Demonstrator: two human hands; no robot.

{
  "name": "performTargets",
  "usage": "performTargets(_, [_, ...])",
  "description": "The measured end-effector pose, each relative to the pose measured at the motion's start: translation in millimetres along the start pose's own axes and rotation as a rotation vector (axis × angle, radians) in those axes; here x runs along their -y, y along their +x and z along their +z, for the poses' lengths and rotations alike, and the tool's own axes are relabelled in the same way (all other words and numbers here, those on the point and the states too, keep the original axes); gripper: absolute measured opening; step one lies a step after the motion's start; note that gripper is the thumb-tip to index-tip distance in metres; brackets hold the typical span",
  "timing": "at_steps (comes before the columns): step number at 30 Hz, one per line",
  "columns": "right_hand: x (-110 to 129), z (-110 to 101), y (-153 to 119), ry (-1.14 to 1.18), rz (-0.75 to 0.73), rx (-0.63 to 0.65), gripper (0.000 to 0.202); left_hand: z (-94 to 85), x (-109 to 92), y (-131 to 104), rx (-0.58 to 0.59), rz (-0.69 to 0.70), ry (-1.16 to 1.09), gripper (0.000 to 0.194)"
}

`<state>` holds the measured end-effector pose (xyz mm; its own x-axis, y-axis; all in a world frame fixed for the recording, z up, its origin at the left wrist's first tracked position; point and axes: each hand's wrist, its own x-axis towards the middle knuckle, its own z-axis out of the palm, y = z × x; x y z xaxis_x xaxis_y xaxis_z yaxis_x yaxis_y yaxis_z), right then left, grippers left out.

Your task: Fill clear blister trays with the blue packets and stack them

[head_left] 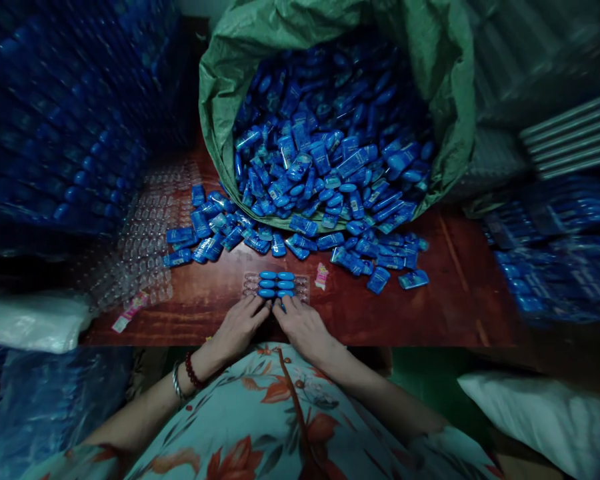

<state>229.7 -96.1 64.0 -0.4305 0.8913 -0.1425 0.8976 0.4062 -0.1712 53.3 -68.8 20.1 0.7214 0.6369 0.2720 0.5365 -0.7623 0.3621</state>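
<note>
No wording can be read with certainty on a red-brown tabletop (460, 300), where blue packets (303, 225) spilling from a green sack (213, 120) carry pale print and whitish label patches too small to make out. Two pink paper pieces, one at the left (130, 312) and one nearer the middle (321, 276), bear whitish markings, likewise illegible.

We see dim, bluish light over 1 glossy red-brown wooden table (455, 307), with green floor (425, 381) below.
</note>
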Motion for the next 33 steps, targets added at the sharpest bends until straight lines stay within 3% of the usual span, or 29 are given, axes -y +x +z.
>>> performTargets(4, [-17,11,-8,0.047,0.005,-0.225,0.032,-3.4,13,1,-0.197,-0.027,0.009,0.024])
performTargets(8, [-58,20,5,0.185,0.209,-0.436,0.031,-17.3,40,32,-0.251,-0.187,-0.188,0.023])
performTargets(10, [-80,21,27,0.206,0.308,-0.439,0.030,-20.7,55,61,-0.149,-0.182,-0.225,0.024])
performTargets(13, [-100,16,63,0.117,0.352,-0.333,0.033,-16.3,69,107,0.110,-0.090,-0.099,0.022])
performTargets(15, [-102,9,78,0.053,0.358,-0.234,0.036,-8.6,70,130,0.237,-0.036,0.059,0.025])
performTargets(18, [-98,3,79,0.048,0.391,-0.113,0.029,2.8,67,150,0.322,-0.011,0.251,0.035])
performTargets(20, [-99,3,68,0.101,0.421,-0.081,0.031,6.0,67,154,0.351,-0.011,0.293,0.033])
performTargets(22, [-103,9,51,0.223,0.449,-0.129,0.040,5.0,69,154,0.389,-0.007,0.286,0.028])
performTargets(25, [-110,27,25,0.624,0.484,-0.326,0.052,-0.7,74,147,0.405,0.004,0.209,0.029])
performTargets(28, [-111,50,4,1.052,0.552,-0.527,0.053,-5.4,83,133,0.326,-0.006,0.059,0.044])
performTargets(30, [-109,60,-4,1.108,0.632,-0.588,0.049,-8.0,88,122,0.256,-0.031,-0.062,0.046])
performTargets(33, [-104,59,-8,0.997,0.682,-0.621,0.040,-15.4,88,102,0.143,-0.090,-0.220,0.039])
